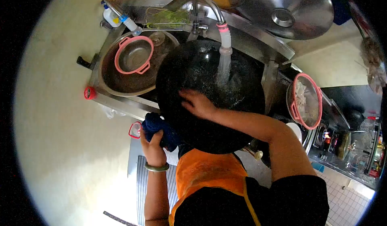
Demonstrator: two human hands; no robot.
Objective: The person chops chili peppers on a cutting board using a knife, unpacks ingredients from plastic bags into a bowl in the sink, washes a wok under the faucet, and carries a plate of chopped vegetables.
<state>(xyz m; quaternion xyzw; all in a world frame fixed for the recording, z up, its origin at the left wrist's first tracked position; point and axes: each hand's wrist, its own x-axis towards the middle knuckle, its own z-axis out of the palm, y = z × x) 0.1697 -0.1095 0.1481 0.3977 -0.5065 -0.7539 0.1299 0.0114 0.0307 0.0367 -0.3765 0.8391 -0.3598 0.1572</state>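
Observation:
A large black wok (177, 70) is tilted under the faucet (225, 40), and water pours into its far side. My left hand (153, 147) is closed around a bunched dark blue cloth (155, 125) at the wok's left rim. The part of the rim under the cloth is hidden. Inside the wok, my right hand (199, 105) reaches across from the right, its fingers apart and laid against the dark inner surface.
Left of the wok, a pink-rimmed colander (135, 56) sits in a wide metal basin (108, 83). Greens (167, 17) lie behind it. A second pink-rimmed colander (318, 101) with pale food stands at right, near a lit burner (327, 136). A big metal lid (310, 20) leans at the back.

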